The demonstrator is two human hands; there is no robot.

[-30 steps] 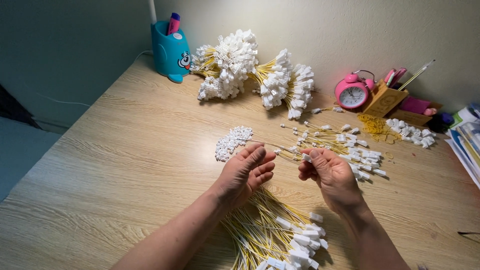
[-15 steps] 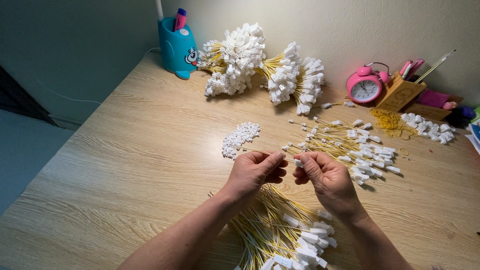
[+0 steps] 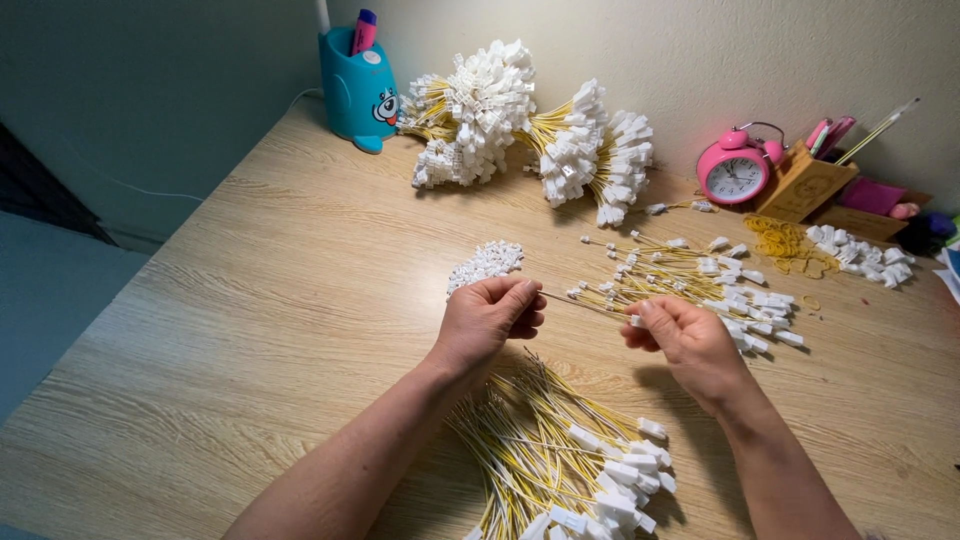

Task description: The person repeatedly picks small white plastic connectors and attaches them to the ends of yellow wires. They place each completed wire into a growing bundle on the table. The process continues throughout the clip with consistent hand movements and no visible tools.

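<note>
My left hand [image 3: 490, 318] and my right hand [image 3: 680, 336] hold one thin yellow wire [image 3: 585, 305] stretched between them above the wooden table [image 3: 250, 300]. The left fingers pinch its left end and the right fingers pinch the other end, where a small white connector shows. A small heap of loose white connectors [image 3: 485, 264] lies just beyond the left hand. Below both hands lies a pile of yellow wires with white connectors [image 3: 560, 460]. Another spread of wires with connectors [image 3: 700, 280] lies beyond the right hand.
Big bundles of yellow wires with white connectors [image 3: 530, 130] lie at the back by the wall. A blue pen holder [image 3: 358, 90] stands at the back left. A pink alarm clock [image 3: 735, 170], a wooden box [image 3: 805, 185], yellow rubber bands [image 3: 785, 242] and more white connectors [image 3: 860, 255] are at the right.
My hands have moved apart, drawing the yellow wire out straight between them. The camera has shifted closer over the table.
</note>
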